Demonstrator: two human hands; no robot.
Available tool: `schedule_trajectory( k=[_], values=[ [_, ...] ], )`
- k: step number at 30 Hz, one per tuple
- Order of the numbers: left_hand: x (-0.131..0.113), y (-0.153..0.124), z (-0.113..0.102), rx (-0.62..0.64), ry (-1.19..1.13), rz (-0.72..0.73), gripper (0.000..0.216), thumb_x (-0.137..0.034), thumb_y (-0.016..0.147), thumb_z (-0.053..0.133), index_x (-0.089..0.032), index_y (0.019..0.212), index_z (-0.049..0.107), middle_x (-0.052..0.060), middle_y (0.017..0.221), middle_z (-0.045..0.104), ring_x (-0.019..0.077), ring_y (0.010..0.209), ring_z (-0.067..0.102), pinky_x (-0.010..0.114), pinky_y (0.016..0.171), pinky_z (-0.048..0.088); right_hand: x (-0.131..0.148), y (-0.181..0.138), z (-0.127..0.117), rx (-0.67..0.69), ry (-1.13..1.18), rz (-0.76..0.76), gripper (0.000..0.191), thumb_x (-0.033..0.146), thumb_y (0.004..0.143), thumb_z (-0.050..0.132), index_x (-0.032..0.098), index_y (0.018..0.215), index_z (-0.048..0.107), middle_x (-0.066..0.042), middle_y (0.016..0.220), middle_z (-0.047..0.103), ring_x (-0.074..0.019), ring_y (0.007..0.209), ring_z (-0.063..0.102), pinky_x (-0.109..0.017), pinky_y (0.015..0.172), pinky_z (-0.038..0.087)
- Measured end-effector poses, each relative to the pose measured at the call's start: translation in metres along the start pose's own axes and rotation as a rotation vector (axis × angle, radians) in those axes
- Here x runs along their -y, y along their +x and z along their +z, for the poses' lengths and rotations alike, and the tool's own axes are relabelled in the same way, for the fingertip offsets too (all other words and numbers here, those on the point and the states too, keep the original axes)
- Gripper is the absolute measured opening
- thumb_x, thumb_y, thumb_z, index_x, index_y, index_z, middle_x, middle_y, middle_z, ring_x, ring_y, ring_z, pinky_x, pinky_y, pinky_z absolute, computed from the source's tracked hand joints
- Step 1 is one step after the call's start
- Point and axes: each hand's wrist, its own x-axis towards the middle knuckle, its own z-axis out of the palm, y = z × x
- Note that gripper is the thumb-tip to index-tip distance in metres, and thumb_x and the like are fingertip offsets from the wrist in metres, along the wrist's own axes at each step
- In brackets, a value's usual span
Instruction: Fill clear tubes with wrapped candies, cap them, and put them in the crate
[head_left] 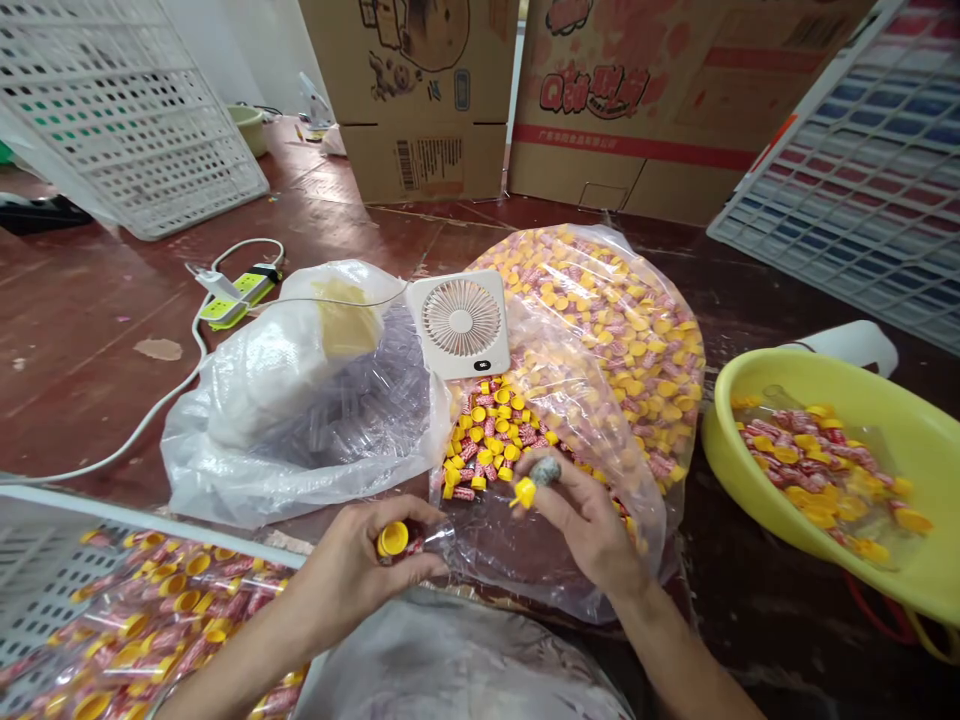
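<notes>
My left hand [375, 550] is closed round a clear plastic tube [441, 540], with a yellow-capped, red-patterned little bottle [393, 539] showing between thumb and fingers. To the right, my right hand [585, 515] pinches a small yellow-capped bottle [525, 491]. A grey speckled patch [545, 470] shows at its fingertips; whether it covers a finger or is a separate piece, I cannot tell. Just beyond both hands, many similar bottles [491, 430] spill from the mouth of a large clear bag [600, 310]. Clear tubes [352, 420] lie inside an open plastic bag [225, 470] at left.
A white fan [460, 320] stands between the bags, its cable running to a power strip [240, 297]. A white crate [45, 550] of filled tubes is at lower left. At right stands a yellow basin [825, 370]. Cardboard boxes [427, 150] and upright crates [135, 120] stand behind.
</notes>
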Motion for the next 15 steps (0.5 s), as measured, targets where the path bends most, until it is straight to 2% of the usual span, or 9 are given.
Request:
schedule_trajectory(
  k=[2,3,6,9,11,15],
  values=[
    [-0.005,0.002,0.001,0.015,0.073,0.098,0.022,-0.036,0.087,0.068,-0.026,0.106,0.070,0.002,0.103,0.075,0.0214,0.094,0.069,0.027,0.082,0.051,-0.008,-0.002,0.008,0.046,0.178,0.105,0.023,0.039,0.088,0.067,0.023,0.103,0.060,-0.003,0.103,0.063,-0.0157,0.083,0.063,-0.027,0.065,0.054],
    [-0.009,0.004,0.003,0.024,0.135,0.158,0.023,-0.031,0.089,0.065,-0.027,0.112,0.068,0.003,0.107,0.074,0.0216,0.097,0.068,0.028,0.084,0.051,-0.013,-0.003,0.015,0.053,0.271,0.177,0.027,0.038,0.086,0.070,0.024,0.106,0.060,-0.003,0.104,0.063,-0.0150,0.080,0.064,-0.025,0.060,0.055],
    [-0.024,0.010,0.008,0.064,0.391,0.266,0.036,-0.014,0.088,0.059,-0.024,0.123,0.061,0.007,0.108,0.072,0.0244,0.093,0.068,0.032,0.077,0.052,-0.031,-0.005,0.036,0.057,0.487,0.363,0.040,0.045,0.080,0.075,0.024,0.112,0.060,0.000,0.094,0.066,-0.0120,0.064,0.063,-0.022,0.049,0.053],
    [-0.038,0.016,0.013,0.149,0.650,0.315,0.034,-0.003,0.086,0.053,-0.019,0.113,0.065,0.010,0.098,0.073,0.0271,0.086,0.068,0.035,0.071,0.053,-0.042,-0.006,0.043,0.083,0.600,0.438,0.043,0.055,0.080,0.073,0.019,0.102,0.063,0.000,0.081,0.064,-0.0119,0.060,0.062,-0.020,0.043,0.050],
    [-0.045,0.020,0.017,0.211,0.756,0.356,0.029,-0.001,0.087,0.050,-0.018,0.102,0.068,0.011,0.100,0.073,0.0277,0.088,0.066,0.037,0.073,0.054,-0.046,-0.007,0.042,0.113,0.633,0.480,0.042,0.057,0.081,0.072,0.017,0.092,0.063,0.002,0.071,0.060,-0.0109,0.055,0.061,-0.017,0.038,0.044],
    [-0.053,0.023,0.020,0.230,0.756,0.419,0.026,-0.003,0.089,0.050,-0.021,0.095,0.069,0.009,0.100,0.071,0.0244,0.095,0.063,0.034,0.081,0.054,-0.049,-0.009,0.038,0.163,0.644,0.516,0.048,0.061,0.079,0.072,0.016,0.089,0.062,0.004,0.064,0.057,-0.0093,0.048,0.057,-0.015,0.031,0.032]
  ],
)
